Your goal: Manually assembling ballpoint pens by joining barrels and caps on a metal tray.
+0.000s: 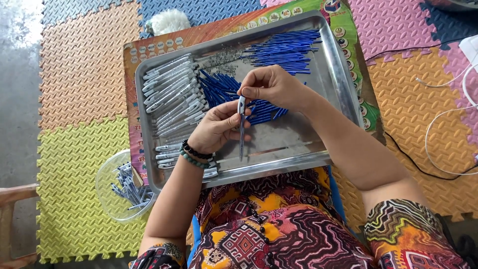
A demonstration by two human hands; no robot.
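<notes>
Head view: blue refills point(284, 50) (piled) fill tray point(343, 74).

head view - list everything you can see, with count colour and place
metal tray: one, silver, centre, on a printed board
printed board: one, orange and green, under the tray
blue refills: many, blue, tray's top and middle
grey pen barrels: many, grey-white, tray's left side
plastic bowl: one, clear, left of tray, holding grey pen parts
foam mats: several, orange, yellow, pink, blue, on the floor
cables: white and black, right side
pen: one, grey and blue, pinched between both hands
left hand: beaded bracelets, holds the pen
right hand: grips the pen's top
</notes>
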